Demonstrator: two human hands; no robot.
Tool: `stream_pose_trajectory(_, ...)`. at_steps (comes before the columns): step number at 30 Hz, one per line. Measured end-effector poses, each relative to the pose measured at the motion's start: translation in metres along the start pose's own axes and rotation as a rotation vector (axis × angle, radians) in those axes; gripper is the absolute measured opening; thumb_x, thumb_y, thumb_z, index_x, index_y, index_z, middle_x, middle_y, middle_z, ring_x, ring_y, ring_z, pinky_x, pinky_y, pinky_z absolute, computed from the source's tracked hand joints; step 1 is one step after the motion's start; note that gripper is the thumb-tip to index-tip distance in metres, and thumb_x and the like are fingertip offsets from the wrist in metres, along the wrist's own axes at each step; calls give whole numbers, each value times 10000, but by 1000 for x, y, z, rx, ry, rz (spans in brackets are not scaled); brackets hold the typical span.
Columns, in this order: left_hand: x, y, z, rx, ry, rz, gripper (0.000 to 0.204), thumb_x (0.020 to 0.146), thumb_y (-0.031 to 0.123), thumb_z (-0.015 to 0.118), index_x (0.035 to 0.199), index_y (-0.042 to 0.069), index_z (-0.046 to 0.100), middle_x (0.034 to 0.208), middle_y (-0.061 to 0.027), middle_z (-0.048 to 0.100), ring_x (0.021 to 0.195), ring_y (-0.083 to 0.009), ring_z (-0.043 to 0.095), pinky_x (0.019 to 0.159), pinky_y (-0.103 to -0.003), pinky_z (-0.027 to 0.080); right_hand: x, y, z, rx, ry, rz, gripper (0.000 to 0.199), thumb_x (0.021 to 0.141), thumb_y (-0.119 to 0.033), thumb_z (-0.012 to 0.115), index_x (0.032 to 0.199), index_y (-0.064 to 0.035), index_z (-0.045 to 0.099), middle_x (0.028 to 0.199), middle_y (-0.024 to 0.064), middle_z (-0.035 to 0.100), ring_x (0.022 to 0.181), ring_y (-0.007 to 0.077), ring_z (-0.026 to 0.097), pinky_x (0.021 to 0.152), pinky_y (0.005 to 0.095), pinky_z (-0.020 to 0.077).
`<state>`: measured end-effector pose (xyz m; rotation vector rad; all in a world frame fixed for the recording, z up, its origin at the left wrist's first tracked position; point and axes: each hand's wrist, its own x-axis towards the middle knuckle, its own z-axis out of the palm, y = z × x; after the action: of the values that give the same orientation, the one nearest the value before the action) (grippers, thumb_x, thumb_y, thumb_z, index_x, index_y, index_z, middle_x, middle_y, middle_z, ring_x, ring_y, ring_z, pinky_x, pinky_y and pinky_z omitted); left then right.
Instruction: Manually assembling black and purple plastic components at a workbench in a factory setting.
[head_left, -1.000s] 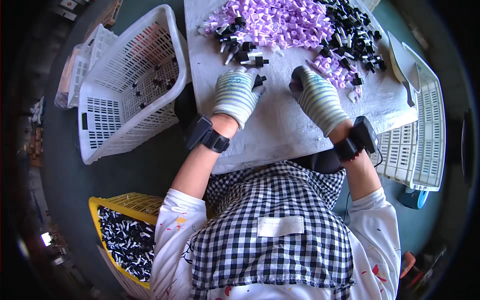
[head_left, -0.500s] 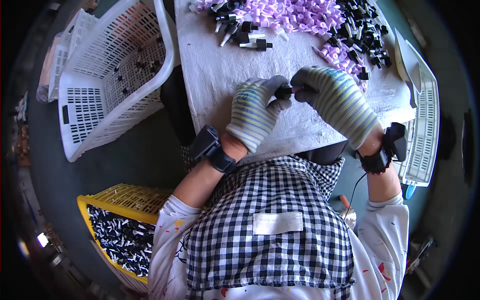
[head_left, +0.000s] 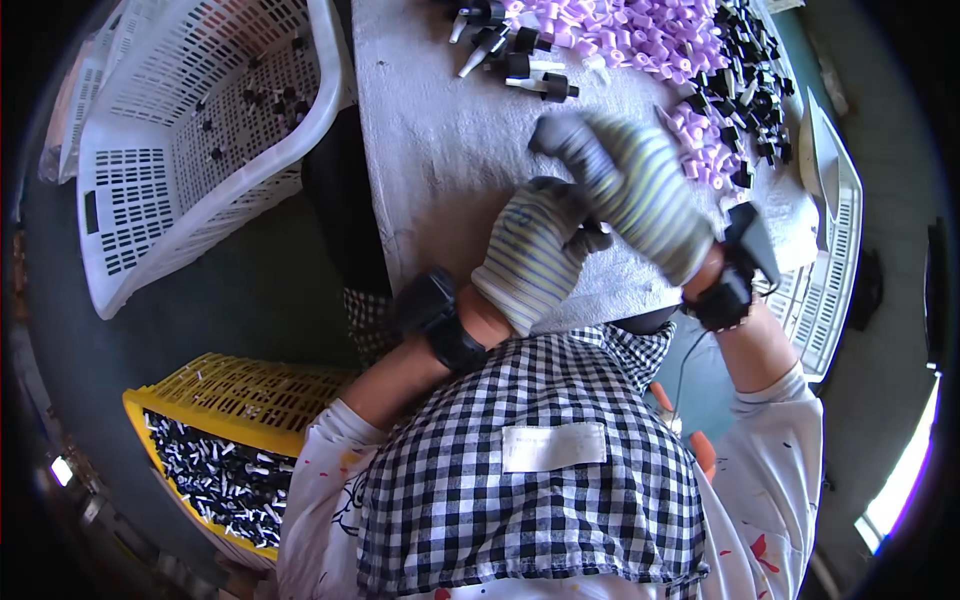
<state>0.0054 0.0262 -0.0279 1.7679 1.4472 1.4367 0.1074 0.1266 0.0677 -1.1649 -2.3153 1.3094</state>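
My left hand, in a striped knit glove with dark fingertips, is closed over the near part of the table. Whatever its fingers grip is hidden. Just above and right of it, my right hand, gloved alike, crosses over the left fingertips; motion smears its fingers. A few black caps with white tips lie beyond my hands. Farther back spreads a heap of small lilac caps, and more black caps with white tips are heaped to its right.
The table has a whitish, wrinkled cover. At left stands a white slotted basket with a few dark pieces inside. A yellow basket full of black-and-white pieces sits lower left. A white crate is beyond the table's right edge.
Earlier both hands pinched a black cap with a pinkish piece between them. Now the left hand is lower, and the right has swung left above it. The cap no longer shows.
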Motion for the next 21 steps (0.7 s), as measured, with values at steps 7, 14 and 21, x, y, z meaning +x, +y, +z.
stream_pose_trajectory(7,-15,6,-5,39,-13,-89,202,972,225,669,1084,61,707,1051,-195,702,996,-433,660,867,-508,536,12,6,28,-310,28,-118,585,1112,-481,504,840,9,670,653,94,605,608,177,592,614,376,495)
stream_pose_trajectory(14,-13,4,-7,-37,-61,-100,134,929,176,692,1010,71,715,1025,-179,705,967,-430,652,874,-498,528,15,2,23,-195,-37,223,640,1106,-519,507,800,12,694,669,61,643,624,125,606,610,331,512)
stream_pose_trajectory(21,12,6,5,149,-63,-29,288,887,210,751,1127,59,703,995,-165,707,950,-384,658,876,-495,519,2,44,7,419,173,119,640,1081,-594,501,1008,-20,774,894,99,771,827,186,744,799,372,610)
